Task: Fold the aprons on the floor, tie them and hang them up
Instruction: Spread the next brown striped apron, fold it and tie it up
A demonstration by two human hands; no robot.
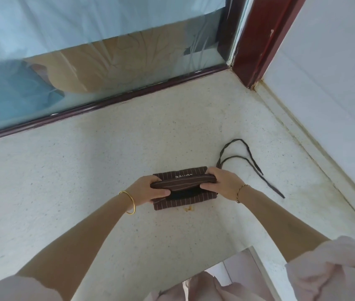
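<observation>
A brown pinstriped apron lies folded into a small rectangle on the pale speckled floor. Its upper layer is lifted into a fold. My left hand grips the left end of that fold, thumb underneath. At the right end my right hand holds the same fold. Two dark apron strings trail from the bundle's right end and curve across the floor toward the right wall.
A glass door with a dark red frame runs along the far side. A red door post stands in the corner, with a white wall on the right. A small orange stain marks the floor below the apron.
</observation>
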